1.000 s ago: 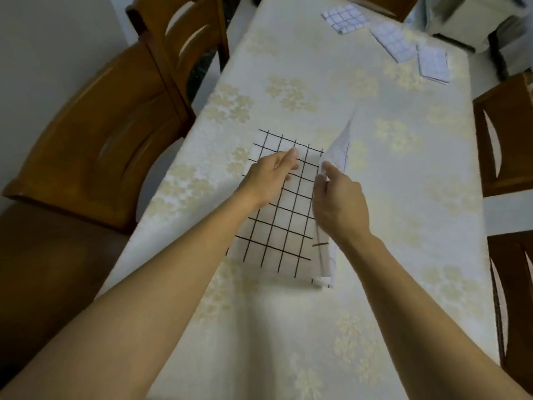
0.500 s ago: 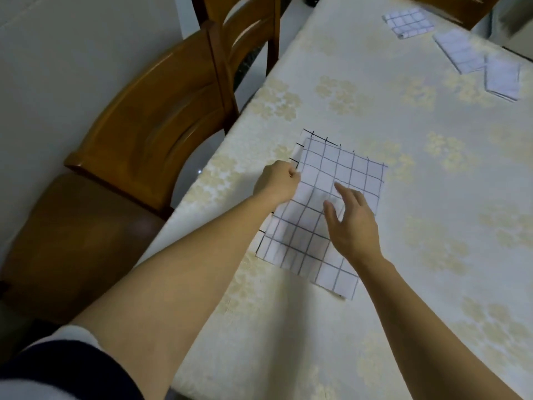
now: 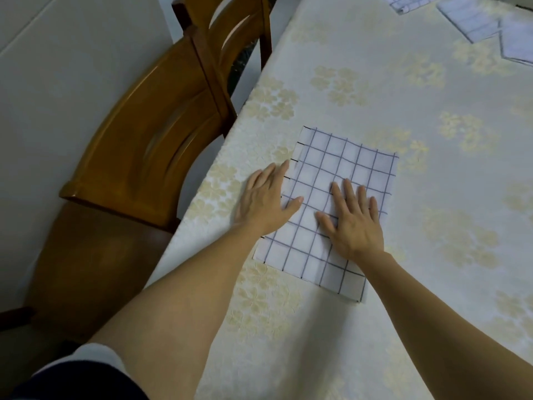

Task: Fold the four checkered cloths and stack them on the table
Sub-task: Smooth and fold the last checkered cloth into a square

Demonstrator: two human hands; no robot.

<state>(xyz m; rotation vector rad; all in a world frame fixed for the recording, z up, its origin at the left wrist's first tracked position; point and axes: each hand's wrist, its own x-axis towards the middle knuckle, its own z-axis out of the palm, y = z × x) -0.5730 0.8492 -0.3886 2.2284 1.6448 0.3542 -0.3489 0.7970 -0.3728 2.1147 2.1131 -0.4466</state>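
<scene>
I see a white cloth (image 3: pixel 331 203) checked with thin dark lines on the cream worktop (image 3: pixel 360 82) with pale gold flowers, brown wooden chair (image 3: pixel 150 145) beside that.

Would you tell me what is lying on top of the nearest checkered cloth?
Both hands lie flat: the right hand wholly on the checkered cloth, the left hand across its left edge, thumb on it, the rest on the tablecloth. What the palms cover is hidden.

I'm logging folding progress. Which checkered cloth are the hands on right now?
The big cloth nearest the person: the right hand lies flat on it, the left hand touches its left edge. The three smaller folded cloths lie far off.
</scene>
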